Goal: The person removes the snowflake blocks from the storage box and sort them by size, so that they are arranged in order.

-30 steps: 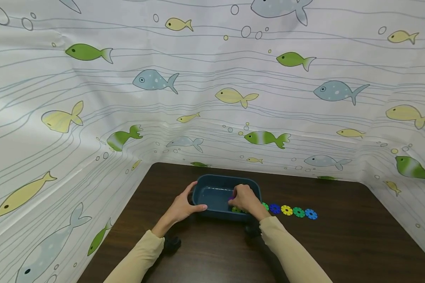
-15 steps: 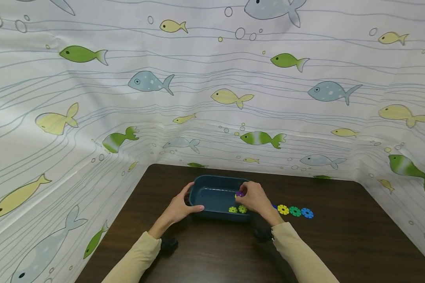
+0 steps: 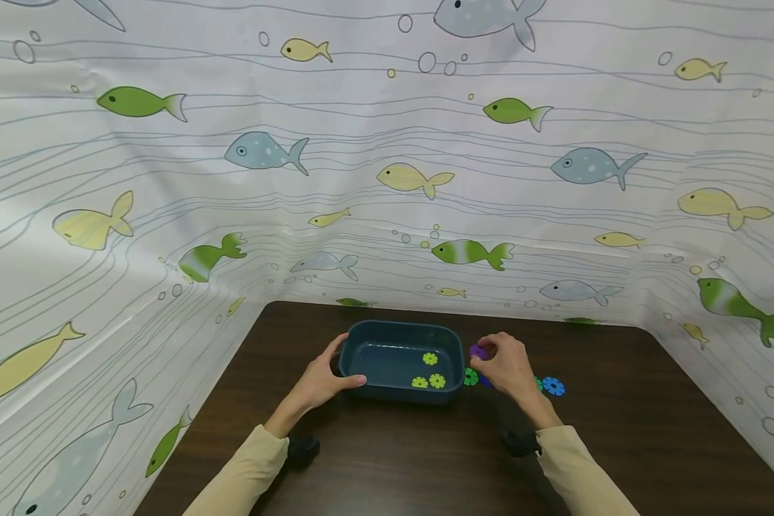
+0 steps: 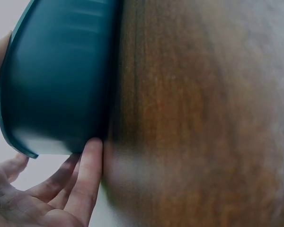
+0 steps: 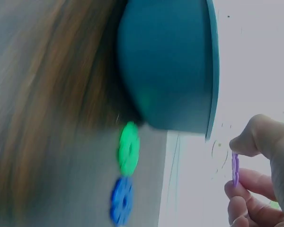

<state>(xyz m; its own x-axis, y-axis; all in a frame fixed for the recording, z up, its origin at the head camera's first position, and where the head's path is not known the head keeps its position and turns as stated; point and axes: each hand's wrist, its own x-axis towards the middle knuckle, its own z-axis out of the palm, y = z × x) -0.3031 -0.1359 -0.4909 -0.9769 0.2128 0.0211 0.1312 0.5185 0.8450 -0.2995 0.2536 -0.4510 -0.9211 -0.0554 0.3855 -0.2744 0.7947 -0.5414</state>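
Note:
A dark blue-green plastic basin (image 3: 393,393) stands on the table. My left hand (image 3: 321,380) holds its left end, thumb at the front rim; in the left wrist view, the fingers (image 4: 87,177) lie against the basin's wall (image 4: 57,90). To the right of the basin, my right hand (image 3: 508,365) pinches a purple notched plastic disc (image 3: 478,352). The right wrist view shows this purple disc (image 5: 235,169) edge-on between thumb and fingertips. Inside the basin lie three yellow-green discs (image 3: 430,358).
A row of discs runs right from the basin: a green disc (image 3: 470,377), a blue disc (image 5: 121,201), then others partly hidden behind my right hand, ending at a light blue disc (image 3: 553,387). A fish-patterned sheet (image 3: 335,172) walls the dark wooden table (image 3: 413,451).
My right hand has lifted the purple disc out of the basin and carried it right, over the row. The left hand keeps its hold on the basin. The head view has shifted slightly.

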